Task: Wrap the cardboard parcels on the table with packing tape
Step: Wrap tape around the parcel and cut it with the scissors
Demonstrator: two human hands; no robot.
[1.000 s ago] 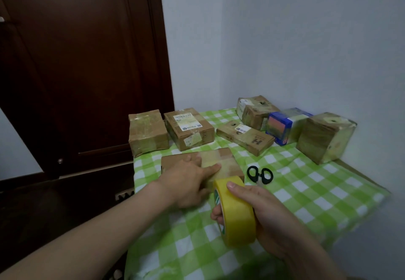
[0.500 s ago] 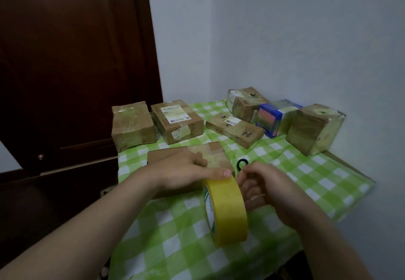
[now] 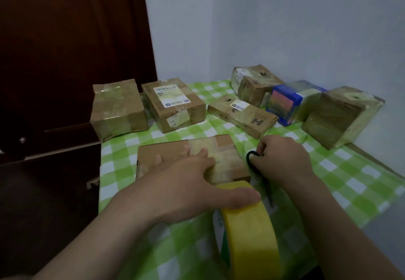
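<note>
Presently: flat parcel [image 3: 166, 155] mid-table on checked cloth [image 3: 350, 181]; left hand [image 3: 186, 183] spread flat on it, thumb on upright yellow tape roll [image 3: 252, 236] at its near edge; right hand [image 3: 282, 161] curled into black scissors [image 3: 268, 192] handles alongside.
</note>
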